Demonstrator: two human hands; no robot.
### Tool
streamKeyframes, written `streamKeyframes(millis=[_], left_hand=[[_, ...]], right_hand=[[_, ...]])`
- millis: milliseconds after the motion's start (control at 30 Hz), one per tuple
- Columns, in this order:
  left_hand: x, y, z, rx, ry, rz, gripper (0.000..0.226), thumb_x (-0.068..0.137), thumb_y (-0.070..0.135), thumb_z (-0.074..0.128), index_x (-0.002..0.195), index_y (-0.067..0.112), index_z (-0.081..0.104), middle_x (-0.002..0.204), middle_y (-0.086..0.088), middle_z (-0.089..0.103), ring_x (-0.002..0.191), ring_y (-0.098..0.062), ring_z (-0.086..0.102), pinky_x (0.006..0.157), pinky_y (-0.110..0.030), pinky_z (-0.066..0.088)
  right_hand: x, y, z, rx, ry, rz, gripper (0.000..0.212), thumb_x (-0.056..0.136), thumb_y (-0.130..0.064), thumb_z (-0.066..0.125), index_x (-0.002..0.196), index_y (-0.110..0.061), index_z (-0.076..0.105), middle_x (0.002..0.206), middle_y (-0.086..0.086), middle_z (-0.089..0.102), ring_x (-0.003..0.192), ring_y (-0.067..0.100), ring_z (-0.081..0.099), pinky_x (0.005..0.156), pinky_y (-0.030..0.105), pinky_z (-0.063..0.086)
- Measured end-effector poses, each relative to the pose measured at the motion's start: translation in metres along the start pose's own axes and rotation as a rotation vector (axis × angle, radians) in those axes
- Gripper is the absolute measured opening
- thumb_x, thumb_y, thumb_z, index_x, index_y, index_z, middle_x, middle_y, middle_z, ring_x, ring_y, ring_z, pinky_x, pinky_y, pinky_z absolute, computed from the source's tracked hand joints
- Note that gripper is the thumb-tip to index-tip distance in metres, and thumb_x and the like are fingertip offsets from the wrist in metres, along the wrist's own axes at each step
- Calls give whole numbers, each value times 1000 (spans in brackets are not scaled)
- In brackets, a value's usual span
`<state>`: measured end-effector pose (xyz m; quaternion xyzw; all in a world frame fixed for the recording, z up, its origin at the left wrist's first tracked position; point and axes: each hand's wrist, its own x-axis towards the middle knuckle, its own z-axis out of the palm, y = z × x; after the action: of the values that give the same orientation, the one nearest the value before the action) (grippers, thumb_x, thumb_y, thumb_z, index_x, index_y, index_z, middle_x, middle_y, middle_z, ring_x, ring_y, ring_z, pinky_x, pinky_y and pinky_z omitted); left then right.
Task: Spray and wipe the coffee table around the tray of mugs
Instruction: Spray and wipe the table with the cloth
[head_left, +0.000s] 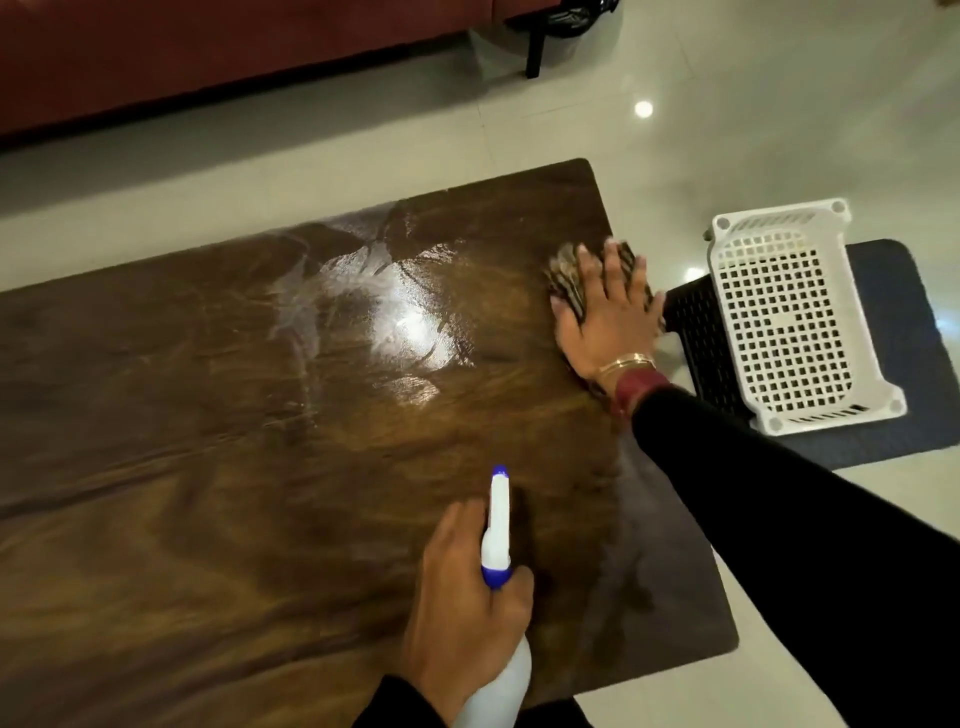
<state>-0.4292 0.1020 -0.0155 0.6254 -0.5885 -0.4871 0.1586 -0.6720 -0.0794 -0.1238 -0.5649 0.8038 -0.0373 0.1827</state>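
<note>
The dark wooden coffee table (208, 441) fills the lower left of the head view, with wet streaks and a bright glare near its far middle. My right hand (608, 317) lies flat, fingers spread, pressing a striped cloth (569, 275) onto the table's far right edge. My left hand (467, 587) grips the neck of a white spray bottle (497, 525) with a blue nozzle, held low over the table's near side and pointing away from me. No tray of mugs is in view.
A white perforated plastic basket (795, 322) rests on a dark stool or crate (696, 338) on a dark mat (898, 364), just right of the table. A red sofa (208, 52) stands across the glossy tiled floor (727, 130).
</note>
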Motion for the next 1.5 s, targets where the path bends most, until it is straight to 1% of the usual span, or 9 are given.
streamKeyframes(millis=[133, 300, 467, 633, 867, 1033, 1167, 1367, 1500], left_hand=[[-37, -8, 11, -21, 38, -13, 36, 64, 14, 77, 94, 27, 60, 87, 9, 62, 78, -14, 64, 68, -35, 59], [-54, -4, 11, -41, 73, 33, 35, 62, 7, 72, 91, 24, 62, 84, 6, 59, 73, -16, 61, 64, -34, 54], [-58, -7, 11, -24, 67, 97, 35, 62, 4, 74, 90, 21, 62, 82, 6, 59, 71, -17, 61, 61, -37, 54], [-67, -16, 14, -18, 49, 120, 43, 63, 3, 79, 94, 26, 60, 83, 6, 59, 72, -17, 62, 60, -38, 56], [-80, -21, 16, -21, 55, 165, 41, 64, 3, 75, 94, 24, 56, 84, 2, 58, 71, -17, 60, 61, -42, 54], [-86, -26, 13, 17, 40, 181, 41, 67, 10, 77, 95, 29, 54, 86, 4, 59, 73, -16, 60, 63, -38, 57], [-99, -30, 12, 7, 22, 195, 41, 66, 7, 78, 92, 28, 53, 83, 5, 58, 70, -20, 59, 61, -43, 56], [-109, -31, 18, 21, 17, 198, 36, 66, 7, 74, 93, 23, 57, 83, 4, 57, 69, -20, 58, 60, -43, 53], [-118, -29, 22, 27, 28, 196, 24, 64, 5, 71, 84, 11, 60, 77, 1, 57, 67, -20, 57, 61, -43, 50]], right_hand=[[0, -44, 21, -74, 13, -122, 80, 96, -63, 40, 166, -36, 12, 176, 1, 5, 160, 42, 0, 122, 72, 6], [-135, -26, 39, -111, -66, -468, 86, 89, -58, 51, 165, -37, 16, 176, -4, 8, 162, 34, 1, 123, 68, 10], [-138, 48, 23, -106, -77, -313, 86, 87, -57, 49, 165, -38, 18, 176, -5, 9, 162, 32, 5, 121, 72, 14], [-63, 9, 20, -48, 32, -100, 77, 95, -60, 43, 164, -37, 20, 175, -2, 13, 160, 39, 7, 121, 72, 10], [-183, 11, 46, -96, -22, -363, 86, 89, -56, 53, 166, -37, 17, 176, -5, 9, 162, 31, 2, 123, 68, 11], [-190, 80, 29, -48, 3, -92, 85, 86, -58, 48, 164, -36, 21, 175, -6, 12, 161, 33, 9, 120, 70, 17], [-139, 43, 35, 7, 92, 57, 78, 94, -60, 44, 164, -34, 22, 175, -1, 14, 160, 39, 9, 121, 71, 15], [-226, 5, 59, -23, 19, -203, 91, 86, -54, 53, 166, -34, 15, 176, -2, 7, 161, 36, 1, 124, 67, 11], [-299, 51, 65, -31, -25, -235, 93, 79, -57, 50, 165, -36, 22, 175, -6, 10, 162, 30, 7, 121, 68, 16]])
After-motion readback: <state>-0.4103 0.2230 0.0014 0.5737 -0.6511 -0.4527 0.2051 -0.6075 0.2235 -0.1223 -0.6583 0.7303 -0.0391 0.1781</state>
